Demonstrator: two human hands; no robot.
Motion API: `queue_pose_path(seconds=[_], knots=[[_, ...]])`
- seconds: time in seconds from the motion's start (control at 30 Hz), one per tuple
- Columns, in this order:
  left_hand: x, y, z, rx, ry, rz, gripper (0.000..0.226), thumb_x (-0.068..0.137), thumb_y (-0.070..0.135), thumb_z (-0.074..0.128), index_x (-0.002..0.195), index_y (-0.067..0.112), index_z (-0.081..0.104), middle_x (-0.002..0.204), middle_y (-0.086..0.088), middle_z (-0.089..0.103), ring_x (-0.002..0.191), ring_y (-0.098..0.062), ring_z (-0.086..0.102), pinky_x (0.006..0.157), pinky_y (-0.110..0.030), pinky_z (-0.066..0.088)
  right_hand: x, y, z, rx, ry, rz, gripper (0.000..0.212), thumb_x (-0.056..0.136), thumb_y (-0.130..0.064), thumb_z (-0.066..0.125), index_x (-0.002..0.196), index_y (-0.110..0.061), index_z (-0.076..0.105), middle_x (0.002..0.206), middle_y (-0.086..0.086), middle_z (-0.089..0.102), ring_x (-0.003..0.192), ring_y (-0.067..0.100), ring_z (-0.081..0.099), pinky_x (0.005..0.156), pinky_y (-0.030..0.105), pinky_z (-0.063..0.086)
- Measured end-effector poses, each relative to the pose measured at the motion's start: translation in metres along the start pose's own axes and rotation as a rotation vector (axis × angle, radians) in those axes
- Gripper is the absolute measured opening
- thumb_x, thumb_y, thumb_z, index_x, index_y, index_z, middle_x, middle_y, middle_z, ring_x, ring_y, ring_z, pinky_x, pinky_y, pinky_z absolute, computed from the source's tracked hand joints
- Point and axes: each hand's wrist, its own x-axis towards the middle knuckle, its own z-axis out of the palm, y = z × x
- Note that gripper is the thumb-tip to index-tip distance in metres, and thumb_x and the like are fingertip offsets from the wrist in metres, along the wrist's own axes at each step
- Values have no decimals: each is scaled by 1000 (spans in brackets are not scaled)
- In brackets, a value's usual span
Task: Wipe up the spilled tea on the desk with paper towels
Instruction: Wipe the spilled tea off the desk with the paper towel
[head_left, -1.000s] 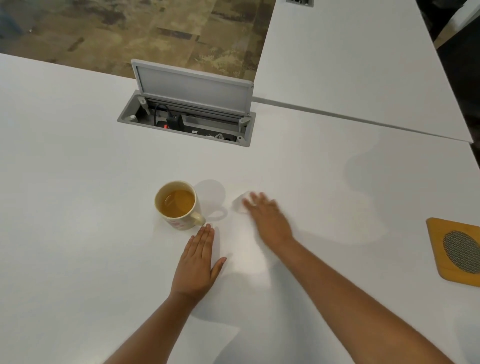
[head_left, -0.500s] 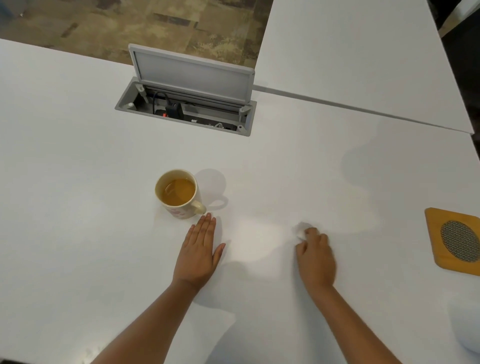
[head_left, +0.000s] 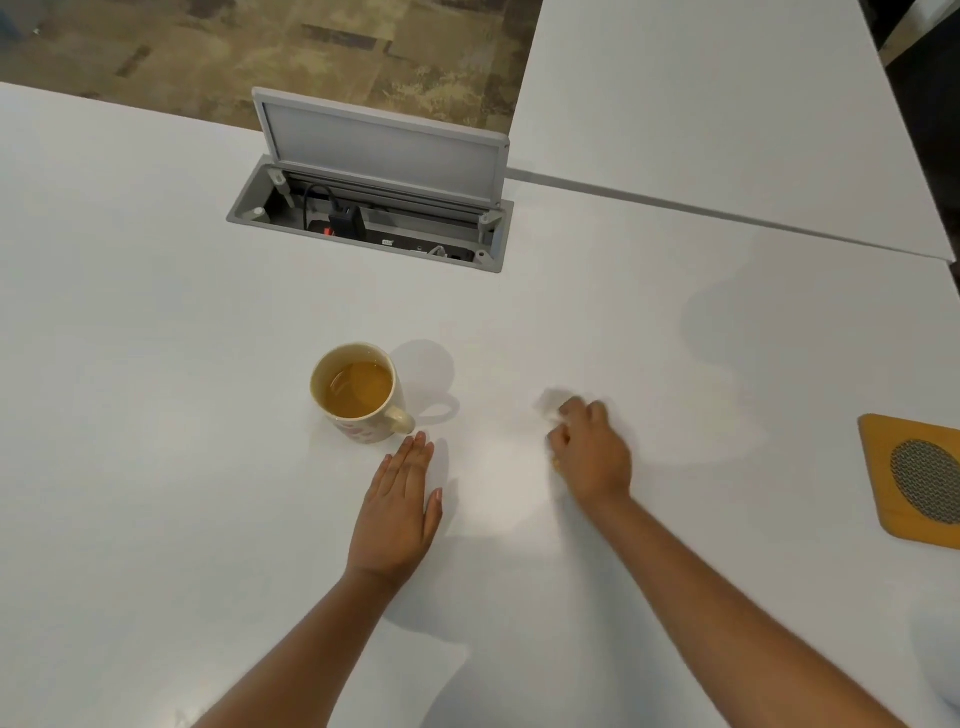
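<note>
A cream mug holding amber tea stands upright on the white desk. My left hand lies flat and open on the desk just below the mug's handle, not touching it. My right hand is to the right of the mug, fingers curled over a crumpled white paper towel that peeks out blurred past the fingertips. A faint sheen on the desk between my hands may be wet; no clear tea puddle shows.
An open grey cable box with its lid raised and a black plug inside sits in the desk behind the mug. A wooden coaster with a mesh centre lies at the right edge. A second white desk adjoins at the back right.
My right hand swept the towel from beside the mug out to the right and toward me, then back up and left a little. My left hand stayed flat in place.
</note>
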Motion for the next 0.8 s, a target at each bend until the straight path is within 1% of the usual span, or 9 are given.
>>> queue_pose_path(seconds=[0.07, 0.17, 0.33, 0.43, 0.5, 0.6, 0.63, 0.7, 0.8], knots=[[0, 2, -1, 14, 4, 15, 60, 91, 43, 17, 144, 15, 24, 152, -4, 28, 140, -15, 21, 113, -30, 7, 32, -1, -6, 10, 34, 105, 31, 92, -18, 44, 121, -9, 48, 117, 18, 50, 87, 37, 61, 67, 39, 47], [0, 3, -2, 24, 2, 20, 60, 91, 41, 17, 143, 13, 27, 151, -6, 30, 139, -22, 28, 112, -34, 7, 59, -29, -7, 31, -37, 107, 37, 92, -14, 45, 130, -13, 43, 122, 19, 46, 96, 36, 60, 73, 37, 47], [-2, 5, -8, -19, 22, -16, 58, 91, 36, 28, 138, 5, 35, 145, -14, 40, 133, -27, 39, 110, -40, 23, 26, -85, 19, 119, -219, -221, 44, 91, -11, 44, 134, -25, 44, 123, 14, 46, 100, 34, 58, 82, 40, 48], [-2, 7, -13, -57, 65, 29, 56, 93, 38, 28, 134, 3, 42, 139, -17, 47, 127, -27, 45, 108, -35, 30, -25, -93, 37, 140, -261, -387, 35, 96, -22, 40, 131, -22, 44, 117, 10, 50, 100, 30, 57, 83, 39, 50], [-6, 8, -14, -153, 118, 4, 54, 94, 42, 26, 130, 6, 46, 137, -17, 47, 125, -25, 45, 105, -39, 36, -52, -82, 41, 174, -331, -441, 30, 97, -30, 39, 125, -22, 45, 111, 6, 53, 98, 26, 58, 82, 38, 53], [-22, 11, -20, -296, 229, -47, 46, 91, 36, 33, 126, 10, 47, 136, -13, 46, 123, -16, 42, 100, -38, 40, -67, -48, 32, 178, -449, -454, 33, 93, -51, 35, 113, -31, 52, 84, -9, 47, 84, 19, 55, 74, 36, 50], [-26, 12, -23, -318, 273, -44, 44, 90, 35, 35, 125, 11, 47, 134, -12, 46, 122, -11, 40, 100, -36, 39, -65, -32, 27, 182, -434, -434, 34, 90, -53, 35, 109, -32, 54, 79, -10, 46, 81, 19, 52, 71, 35, 47], [-26, 14, -34, -348, 363, -35, 42, 90, 33, 38, 123, 9, 47, 130, -13, 46, 122, -6, 37, 99, -34, 38, -53, 2, 14, 144, -339, -364, 31, 90, -40, 39, 115, -35, 57, 88, -7, 52, 83, 23, 53, 74, 37, 46], [-13, 12, -54, -329, 529, -19, 38, 88, 22, 51, 122, 6, 46, 126, -18, 46, 122, -19, 40, 104, -24, 34, -37, 60, -7, 35, -59, -178, 41, 88, -12, 51, 127, -23, 56, 104, 12, 58, 86, 33, 59, 75, 40, 49]])
